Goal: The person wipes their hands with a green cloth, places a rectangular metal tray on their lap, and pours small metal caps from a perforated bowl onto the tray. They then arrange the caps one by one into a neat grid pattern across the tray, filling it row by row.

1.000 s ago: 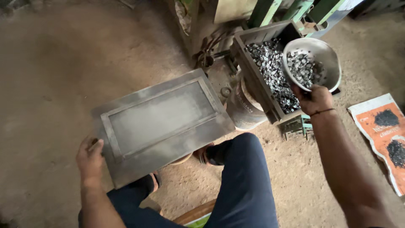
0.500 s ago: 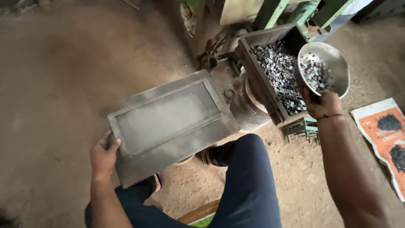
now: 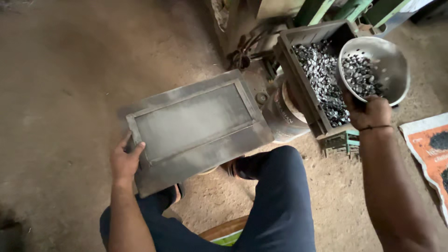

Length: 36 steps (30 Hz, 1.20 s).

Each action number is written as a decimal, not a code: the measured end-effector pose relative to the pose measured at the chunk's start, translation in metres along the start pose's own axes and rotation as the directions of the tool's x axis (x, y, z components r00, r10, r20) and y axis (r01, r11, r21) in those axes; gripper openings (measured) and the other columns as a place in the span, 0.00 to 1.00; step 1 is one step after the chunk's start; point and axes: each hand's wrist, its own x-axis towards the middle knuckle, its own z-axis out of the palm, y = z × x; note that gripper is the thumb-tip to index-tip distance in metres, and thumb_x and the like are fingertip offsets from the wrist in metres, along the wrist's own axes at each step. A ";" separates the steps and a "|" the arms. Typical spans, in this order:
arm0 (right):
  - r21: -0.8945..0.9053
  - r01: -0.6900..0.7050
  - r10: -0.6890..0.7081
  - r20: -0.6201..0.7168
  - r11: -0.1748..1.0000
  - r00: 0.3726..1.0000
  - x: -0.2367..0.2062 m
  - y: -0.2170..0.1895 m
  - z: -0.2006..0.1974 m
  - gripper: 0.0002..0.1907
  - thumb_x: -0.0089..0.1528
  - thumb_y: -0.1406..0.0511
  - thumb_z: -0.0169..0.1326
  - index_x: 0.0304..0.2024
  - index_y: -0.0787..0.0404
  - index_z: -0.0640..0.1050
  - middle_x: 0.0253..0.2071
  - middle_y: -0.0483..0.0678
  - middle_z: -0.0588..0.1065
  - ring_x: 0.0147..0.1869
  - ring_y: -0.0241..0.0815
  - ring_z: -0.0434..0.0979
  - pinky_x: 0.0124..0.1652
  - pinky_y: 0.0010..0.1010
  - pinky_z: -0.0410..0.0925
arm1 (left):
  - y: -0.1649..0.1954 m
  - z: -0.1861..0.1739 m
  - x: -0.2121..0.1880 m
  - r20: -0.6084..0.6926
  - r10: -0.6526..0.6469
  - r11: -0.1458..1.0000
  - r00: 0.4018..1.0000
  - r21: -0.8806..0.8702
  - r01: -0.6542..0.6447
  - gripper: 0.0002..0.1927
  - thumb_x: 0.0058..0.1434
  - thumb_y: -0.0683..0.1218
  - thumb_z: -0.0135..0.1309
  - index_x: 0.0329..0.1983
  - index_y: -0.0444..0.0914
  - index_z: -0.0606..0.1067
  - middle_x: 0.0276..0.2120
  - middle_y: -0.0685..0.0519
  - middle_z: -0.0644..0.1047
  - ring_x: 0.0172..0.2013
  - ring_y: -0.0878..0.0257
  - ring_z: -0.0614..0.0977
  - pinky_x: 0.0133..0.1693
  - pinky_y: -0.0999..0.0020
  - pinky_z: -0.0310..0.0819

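Bowl (image 3: 373,70) higher (right hand (image 3: 368,112) gripping)

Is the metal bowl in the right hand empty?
No, the bowl, held by the right hand over the crate, has small dark pieces inside.

One rectangular metal tray (image 3: 196,126), one perforated metal bowl (image 3: 380,65) of small metal pieces too many to count, one grey crate (image 3: 298,70) of the same pieces, one orange sack (image 3: 427,149), one round metal drum (image 3: 284,114), two hands: left hand (image 3: 125,161), right hand (image 3: 371,112).
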 end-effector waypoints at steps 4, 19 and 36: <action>-0.230 0.016 -0.013 0.014 0.973 1.000 -0.030 0.036 0.025 0.24 0.64 0.75 0.40 0.63 0.73 0.69 0.57 0.65 0.76 0.57 0.65 0.82 0.49 0.53 0.77 | -0.003 0.003 0.004 -0.015 0.009 1.000 1.000 0.029 -0.008 0.34 0.54 0.48 0.67 0.64 0.34 0.74 0.53 0.40 0.81 0.53 0.56 0.81 0.55 0.62 0.72; -0.534 0.251 -0.052 0.359 0.808 0.932 -0.147 0.302 0.127 0.31 0.58 0.78 0.43 0.65 0.62 0.67 0.52 0.54 0.75 0.44 0.48 0.82 0.37 0.39 0.80 | -0.009 -0.010 0.005 -0.080 0.063 0.982 0.995 0.183 -0.048 0.33 0.49 0.48 0.69 0.60 0.38 0.78 0.51 0.38 0.80 0.53 0.48 0.82 0.55 0.59 0.74; -0.516 0.690 -0.249 0.678 0.508 0.691 -0.154 0.419 0.113 0.39 0.58 0.78 0.47 0.73 0.65 0.58 0.64 0.52 0.68 0.68 0.43 0.67 0.68 0.31 0.62 | 0.034 0.070 -0.013 0.131 0.286 0.786 0.949 0.534 -0.311 0.77 0.34 0.76 0.68 0.72 0.22 0.50 0.72 0.27 0.51 0.73 0.34 0.51 0.71 0.41 0.42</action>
